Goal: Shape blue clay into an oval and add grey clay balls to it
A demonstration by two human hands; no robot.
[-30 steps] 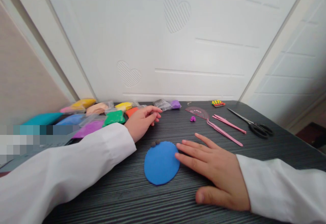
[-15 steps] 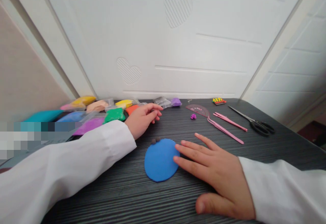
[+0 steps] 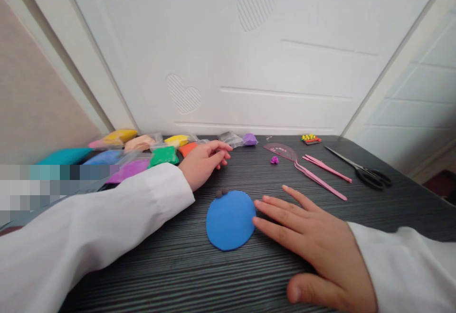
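A flat blue clay disc lies on the dark table, with two small dark clay balls at its upper left edge. My right hand is spread, palm down, its fingertips at the disc's right edge and nothing in its grasp. Beyond the disc, my left hand hovers or rests by the orange clay packet; its fingers are loosely bent and slightly apart, with nothing visible in them. The underside of that hand is hidden. A small purple clay piece sits to the right of it.
Bagged clay, including a green packet and a purple packet, lines the left and back. On the right are a pink protractor, pink tweezers, a second pink tool, scissors and a small yellow-and-red clay piece.
The view has shifted slightly, moving everything a little rightward in the picture. My right hand has drawn slightly right, away from the disc's surface to its edge. My left hand keeps its pose.
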